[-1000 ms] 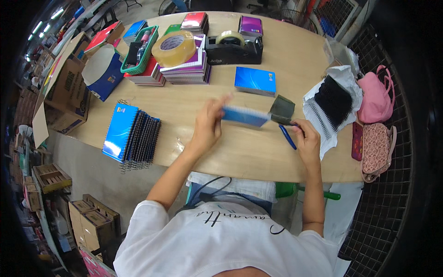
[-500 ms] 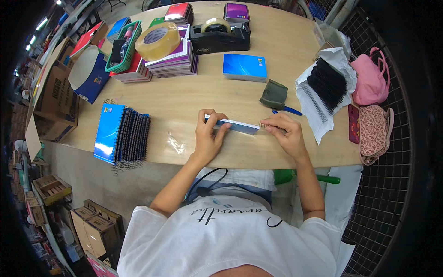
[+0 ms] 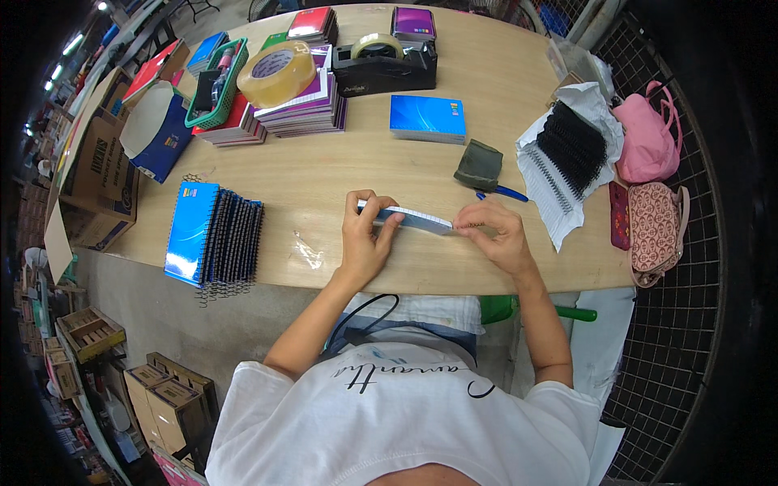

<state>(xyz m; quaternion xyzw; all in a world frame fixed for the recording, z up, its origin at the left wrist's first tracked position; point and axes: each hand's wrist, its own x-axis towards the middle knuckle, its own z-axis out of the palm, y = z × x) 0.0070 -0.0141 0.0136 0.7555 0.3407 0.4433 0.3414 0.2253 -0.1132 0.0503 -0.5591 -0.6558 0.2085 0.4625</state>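
Note:
My left hand (image 3: 366, 243) grips a thin blue notebook (image 3: 417, 223) by its left end, thumb in front and fingers behind. The notebook stands on its long side, its punched white edge turned up. At its right end my right hand (image 3: 498, 236) pinches a dark spiral wire coil (image 3: 465, 228), mostly hidden by the fingers. To the left stands a row of blue spiral-bound notebooks (image 3: 193, 235). Beyond my right hand lies a dark green object (image 3: 479, 165) with blue-handled pliers (image 3: 509, 193) beside it. Many black coils (image 3: 572, 146) rest on white paper (image 3: 559, 219).
A blue notebook stack (image 3: 428, 118) and a black tape dispenser (image 3: 387, 69) stand farther back. A large tape roll (image 3: 278, 73) sits on purple notebooks, next to a green basket (image 3: 201, 113). Cardboard boxes (image 3: 101, 182) flank the left; a pink bag (image 3: 648, 142) and patterned pouch (image 3: 655, 223) the right.
My right hand has shifted slightly left, and its fingers have closed in nearer the notebook's right end, covering more of the coil. My left hand stays in place.

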